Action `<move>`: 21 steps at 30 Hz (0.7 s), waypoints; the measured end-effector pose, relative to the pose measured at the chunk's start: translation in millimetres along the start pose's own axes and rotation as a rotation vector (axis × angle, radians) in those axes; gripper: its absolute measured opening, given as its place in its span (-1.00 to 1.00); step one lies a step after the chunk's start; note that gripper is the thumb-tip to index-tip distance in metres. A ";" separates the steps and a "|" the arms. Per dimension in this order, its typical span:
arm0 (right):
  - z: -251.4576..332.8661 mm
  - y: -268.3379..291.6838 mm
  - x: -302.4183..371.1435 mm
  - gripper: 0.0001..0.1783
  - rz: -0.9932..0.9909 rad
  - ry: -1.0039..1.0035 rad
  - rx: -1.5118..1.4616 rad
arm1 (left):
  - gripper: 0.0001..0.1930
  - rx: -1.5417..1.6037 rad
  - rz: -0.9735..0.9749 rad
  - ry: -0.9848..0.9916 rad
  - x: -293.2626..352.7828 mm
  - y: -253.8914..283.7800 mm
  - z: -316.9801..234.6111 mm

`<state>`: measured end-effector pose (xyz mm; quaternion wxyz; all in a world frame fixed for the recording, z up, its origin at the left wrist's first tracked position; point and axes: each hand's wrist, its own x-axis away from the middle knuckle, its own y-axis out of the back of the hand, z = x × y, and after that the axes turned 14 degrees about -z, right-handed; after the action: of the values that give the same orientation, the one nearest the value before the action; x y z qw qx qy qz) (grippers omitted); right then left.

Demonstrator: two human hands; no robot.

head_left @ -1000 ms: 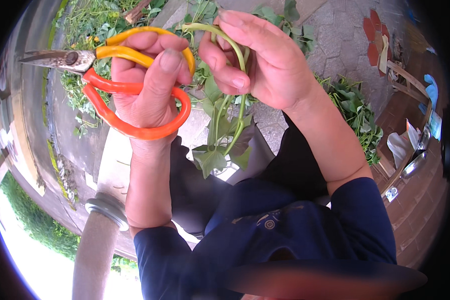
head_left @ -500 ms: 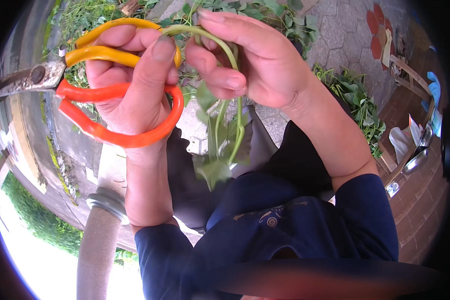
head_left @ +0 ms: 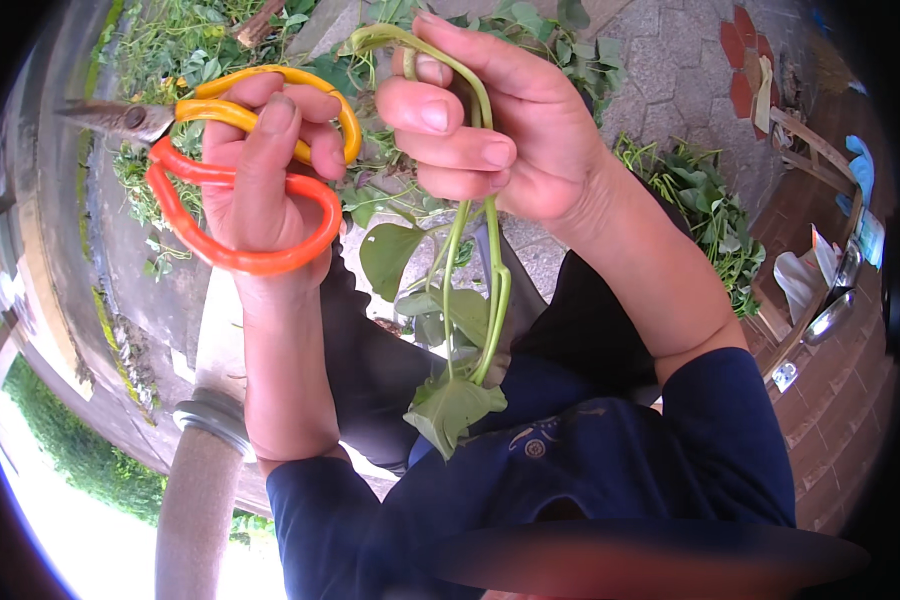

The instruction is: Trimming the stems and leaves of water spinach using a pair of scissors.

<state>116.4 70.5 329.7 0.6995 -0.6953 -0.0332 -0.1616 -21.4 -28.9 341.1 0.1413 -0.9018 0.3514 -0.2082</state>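
My left hand (head_left: 265, 170) is closed around scissors (head_left: 240, 262) with one yellow and one orange handle loop. Their metal blades point left, away from my other hand. In my right hand (head_left: 500, 120) a few green leafy stems (head_left: 497, 290) are gripped between curled fingers and thumb. The stems' upper ends bend over to the left above the fingers. Below the fist they hang down to a broad green leaf (head_left: 453, 408) in front of my shirt. The scissors and the stems are apart.
Cut greens (head_left: 185, 60) lie on the ground at the far left, with a leafy pile (head_left: 695, 195) to the right of my right forearm. A grey post (head_left: 198, 510) rises at lower left. Paving (head_left: 655, 65), a wooden frame (head_left: 820, 150) and blue plastic (head_left: 863, 165) show at right.
My left hand with the scissors has moved away from the bent stem ends, and its thumb has left them. My right hand keeps the stems, which hang more fully in view.
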 end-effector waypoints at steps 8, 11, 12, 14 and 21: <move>27.8 -14.9 13.6 -0.70 -0.285 0.572 0.588 | -0.70 -0.307 -0.010 0.089 -13.5 28.3 23.8; 39.2 -24.3 29.6 -0.71 -0.471 0.816 1.079 | -0.73 -0.406 -0.091 0.029 -27.5 54.7 28.3; 42.7 -22.9 34.2 -0.71 -0.525 0.846 1.073 | -0.76 -0.438 -0.027 -0.048 -36.4 66.7 31.5; 58.1 -15.6 54.3 -0.78 -0.705 1.307 1.590 | -0.80 -0.407 -0.071 -0.036 -49.9 83.7 35.2; 116.4 28.5 283.0 -0.82 -0.895 1.341 2.549 | -0.84 -0.432 -0.105 0.045 -23.9 76.2 46.1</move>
<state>412.5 133.5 382.7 0.5970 0.6280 -0.0340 -0.4980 -59.2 -61.6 263.7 -0.0740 -0.9233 0.3435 -0.1553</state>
